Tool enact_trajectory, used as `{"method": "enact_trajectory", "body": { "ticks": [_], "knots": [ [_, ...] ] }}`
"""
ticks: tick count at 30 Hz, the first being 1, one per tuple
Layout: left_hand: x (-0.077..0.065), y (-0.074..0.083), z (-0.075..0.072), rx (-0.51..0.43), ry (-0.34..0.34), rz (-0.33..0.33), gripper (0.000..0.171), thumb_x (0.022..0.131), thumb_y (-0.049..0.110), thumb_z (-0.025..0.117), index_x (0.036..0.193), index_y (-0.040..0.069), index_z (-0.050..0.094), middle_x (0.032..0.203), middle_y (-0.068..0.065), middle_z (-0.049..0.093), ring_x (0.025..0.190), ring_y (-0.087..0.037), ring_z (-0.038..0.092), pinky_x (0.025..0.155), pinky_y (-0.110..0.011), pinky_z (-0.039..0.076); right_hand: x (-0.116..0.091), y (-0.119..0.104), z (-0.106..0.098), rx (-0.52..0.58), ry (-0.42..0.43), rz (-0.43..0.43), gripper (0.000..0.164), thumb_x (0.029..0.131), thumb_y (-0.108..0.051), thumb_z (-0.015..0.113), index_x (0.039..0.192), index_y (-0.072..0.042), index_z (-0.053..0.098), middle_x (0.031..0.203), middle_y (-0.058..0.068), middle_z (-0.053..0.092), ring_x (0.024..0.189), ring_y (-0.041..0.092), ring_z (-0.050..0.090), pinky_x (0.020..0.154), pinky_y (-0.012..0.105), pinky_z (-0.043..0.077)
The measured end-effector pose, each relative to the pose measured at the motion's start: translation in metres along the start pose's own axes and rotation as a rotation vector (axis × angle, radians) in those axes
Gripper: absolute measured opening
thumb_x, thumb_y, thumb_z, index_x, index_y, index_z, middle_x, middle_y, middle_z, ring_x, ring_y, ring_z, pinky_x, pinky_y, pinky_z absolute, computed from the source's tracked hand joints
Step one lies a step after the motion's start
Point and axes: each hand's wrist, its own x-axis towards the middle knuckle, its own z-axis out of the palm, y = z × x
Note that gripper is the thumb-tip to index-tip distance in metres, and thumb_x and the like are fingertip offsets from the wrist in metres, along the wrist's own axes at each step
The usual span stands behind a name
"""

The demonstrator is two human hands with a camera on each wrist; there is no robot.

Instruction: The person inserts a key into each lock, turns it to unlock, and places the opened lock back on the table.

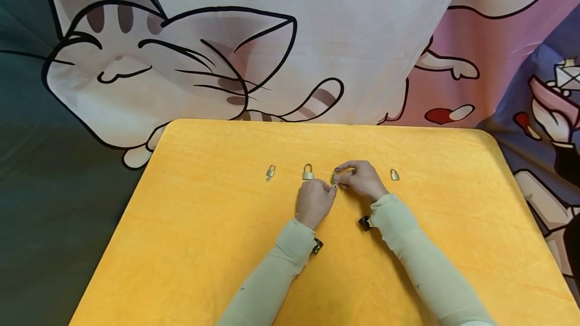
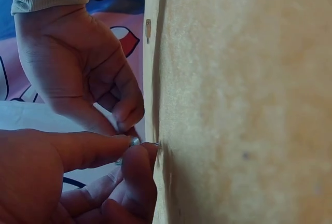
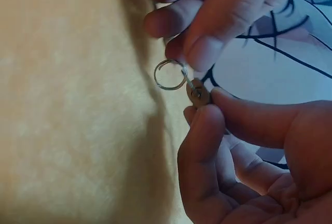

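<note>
My right hand [image 1: 362, 181] pinches a small brass padlock [image 3: 198, 93] between thumb and fingers, a little above the yellow cloth. Close on its left, my left hand [image 1: 314, 202] holds a small key [image 3: 191, 83] by thumb and forefinger. The key's thin blade meets the end face of the padlock, and how deep it sits cannot be told. From the key hangs a split ring [image 3: 170, 74]. In the left wrist view, fingers cover most of the padlock and key. Just beyond my left hand lies another padlock [image 1: 308, 172] with its shackle pointing away.
On the yellow table [image 1: 204, 245], a smaller padlock [image 1: 271, 171] lies to the left with a small piece at its lower end. Another padlock [image 1: 394, 175] lies right of my right hand. A cartoon-printed curtain [image 1: 362, 39] hangs behind the table's far edge.
</note>
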Motion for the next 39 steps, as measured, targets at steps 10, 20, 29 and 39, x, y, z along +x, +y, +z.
{"method": "enact_trajectory", "body": {
  "ticks": [10, 20, 29, 39],
  "knots": [
    [0.002, 0.002, -0.007, 0.025, 0.001, -0.007, 0.022, 0.092, 0.024, 0.076, 0.074, 0.012, 0.080, 0.062, 0.005, 0.068, 0.045, -0.003, 0.052, 0.047, -0.022, 0.044, 0.006, -0.004, -0.001, -0.248, 0.085, -0.003, 0.033, 0.091, -0.020, 0.076, 0.117, 0.000, 0.073, 0.090, 0.012, 0.072, 0.073, 0.021, 0.062, 0.064, 0.032, 0.048],
    [0.000, 0.005, -0.004, 0.002, -0.027, -0.018, 0.017, 0.091, 0.022, 0.076, 0.079, 0.011, 0.080, 0.068, 0.005, 0.071, 0.052, -0.004, 0.057, 0.053, -0.024, 0.049, 0.002, 0.000, -0.022, -0.280, 0.129, -0.017, 0.035, 0.091, -0.022, 0.074, 0.116, 0.003, 0.072, 0.095, 0.016, 0.072, 0.082, 0.027, 0.065, 0.072, 0.037, 0.051],
    [-0.011, 0.033, 0.012, 0.145, -0.111, 0.129, 0.014, 0.093, 0.024, 0.074, 0.099, 0.013, 0.080, 0.088, 0.004, 0.077, 0.064, -0.003, 0.067, 0.058, -0.017, 0.050, -0.019, 0.016, -0.100, -0.363, 0.125, 0.050, 0.048, 0.097, -0.033, 0.066, 0.125, 0.006, 0.065, 0.108, 0.027, 0.070, 0.083, 0.032, 0.068, 0.071, 0.043, 0.054],
    [-0.017, 0.086, 0.056, 0.472, -0.231, 0.155, 0.036, 0.091, 0.052, 0.070, 0.073, 0.022, 0.075, 0.067, 0.007, 0.068, 0.057, -0.008, 0.062, 0.051, -0.023, 0.047, -0.022, 0.042, -0.119, -0.457, 0.013, 0.121, 0.043, 0.093, -0.035, 0.071, 0.108, 0.005, 0.070, 0.077, 0.007, 0.070, 0.074, 0.022, 0.060, 0.068, 0.035, 0.046]
  ]
}}
